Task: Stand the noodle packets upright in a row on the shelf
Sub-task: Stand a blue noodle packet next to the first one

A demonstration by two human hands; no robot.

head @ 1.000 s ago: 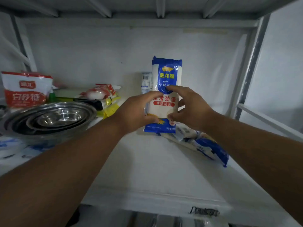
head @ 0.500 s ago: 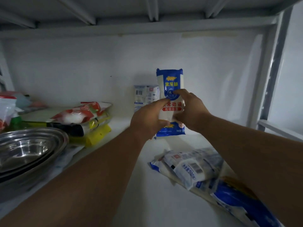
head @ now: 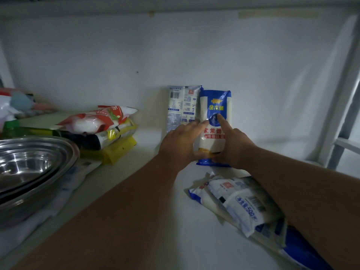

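A blue-and-white noodle packet (head: 215, 106) stands upright at the back of the white shelf (head: 148, 211), its base on the shelf board. My left hand (head: 179, 145) grips its left side and my right hand (head: 231, 147) grips its right side, index finger laid up the front. Right beside it on the left, a pale blue packet (head: 182, 106) stands upright against the back wall. Two more noodle packets (head: 239, 203) lie flat in a pile at the front right, partly under my right forearm.
Stacked steel bowls (head: 29, 172) sit at the left front. Behind them lies a heap of food bags (head: 101, 131) on a yellow pack. A metal shelf post (head: 339, 106) rises at the right. Bare shelf board lies between the bowls and the lying packets.
Both hands have carried the blue-and-white packet back toward the wall and set it beside the pale blue packet. My view has moved in closer to the shelf.
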